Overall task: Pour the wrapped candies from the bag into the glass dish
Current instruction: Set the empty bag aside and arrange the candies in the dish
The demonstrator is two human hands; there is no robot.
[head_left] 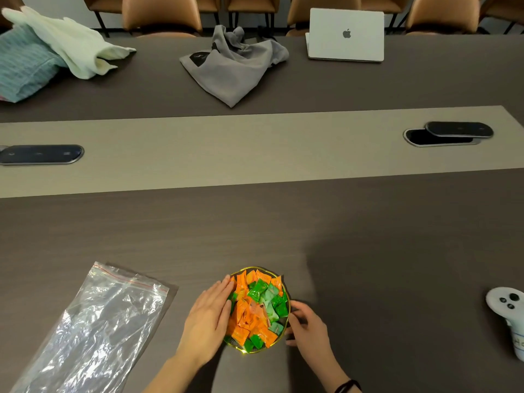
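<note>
A round glass dish with a gold rim [253,268] stands near the table's front edge, heaped with orange and green wrapped candies [256,307]. My left hand [208,316] lies flat against the dish's left side, fingers together and touching the candies at the edge. On the right side, the curled fingers of my right hand [304,326] touch the rim. A clear zip bag [93,330] lies flat and empty on the table to the left, apart from both hands.
A white controller [507,310] lies at the right edge. Two cable ports [41,154] [450,133] sit in the table's beige middle strip. Farther back are a grey cloth bag [235,63], an open laptop [346,35], folded cloths [51,49] and chairs.
</note>
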